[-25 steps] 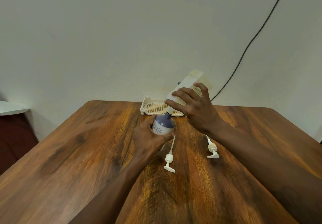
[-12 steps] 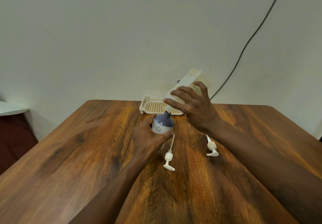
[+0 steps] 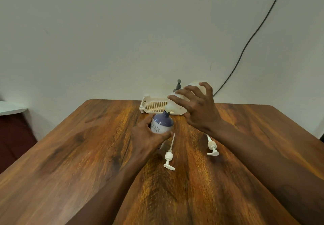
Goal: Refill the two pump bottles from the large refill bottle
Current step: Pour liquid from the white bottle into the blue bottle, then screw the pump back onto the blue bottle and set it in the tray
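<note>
Head view: pouring step in hand. Left hand (image 3: 149, 138) grips the purple-topped pump bottle (image 3: 162, 125), upright on the table (image 3: 70, 154), fingers wrapped round its body. Right hand (image 3: 199, 110) holds the refill bottle (image 3: 173, 108) tipped down, fingers curled over it, spout at the pump bottle's open neck. No stream discernible; fill level unreadable. Two pump heads lie loose on the table: one (image 3: 169, 160) just beside the left hand, one (image 3: 212, 148) by the right wrist. A second open bottle is not visible.

Judgement: next move calls for righting the refill bottle before overflow, then reseating a pump.

Surface: dark-grained wood. At the far edge, a cream perforated tray (image 3: 154, 104) with a dark dispenser (image 3: 178, 85) behind it. Pale wall, black cable (image 3: 245, 46) rising to the right.
</note>
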